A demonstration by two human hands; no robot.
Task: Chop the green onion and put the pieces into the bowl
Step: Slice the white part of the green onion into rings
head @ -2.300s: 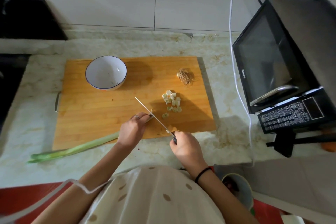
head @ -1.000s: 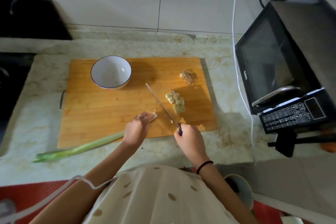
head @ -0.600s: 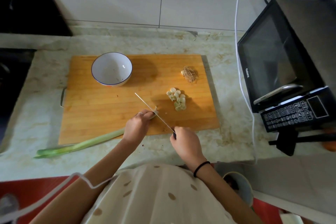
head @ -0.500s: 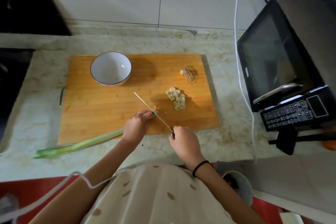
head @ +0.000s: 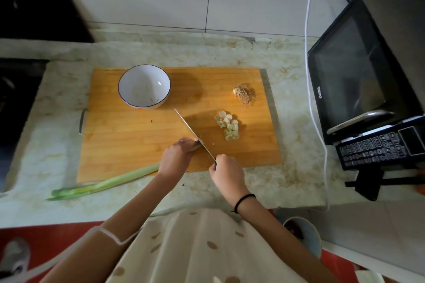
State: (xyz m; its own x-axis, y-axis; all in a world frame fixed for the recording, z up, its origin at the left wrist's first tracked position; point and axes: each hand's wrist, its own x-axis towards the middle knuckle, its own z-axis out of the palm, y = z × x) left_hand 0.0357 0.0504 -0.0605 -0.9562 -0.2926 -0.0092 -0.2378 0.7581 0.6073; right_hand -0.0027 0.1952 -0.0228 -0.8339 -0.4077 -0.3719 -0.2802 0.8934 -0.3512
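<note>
A long green onion [head: 108,183] lies slanted over the front left corner of the wooden cutting board [head: 138,140], its leafy end on the counter. My left hand [head: 176,156] holds its white end down on the board. My right hand [head: 226,171] grips the handle of a knife [head: 192,132], whose blade sits right against my left fingers at the onion's cut end. A small pile of chopped pieces [head: 227,128] lies to the right of the blade. A white bowl [head: 144,86] with a blue rim stands at the board's back left.
The cut root tuft [head: 243,95] lies at the board's back right. A black microwave [head: 358,80] stands to the right, its white cable [head: 318,122] running down beside the board. A dark stove [head: 13,99] is at the left. A bin [head: 303,234] sits on the floor.
After pushing the cut pieces right into one pile, the knife came back to the onion's end beside my left fingers. My left hand has stayed on the stalk.
</note>
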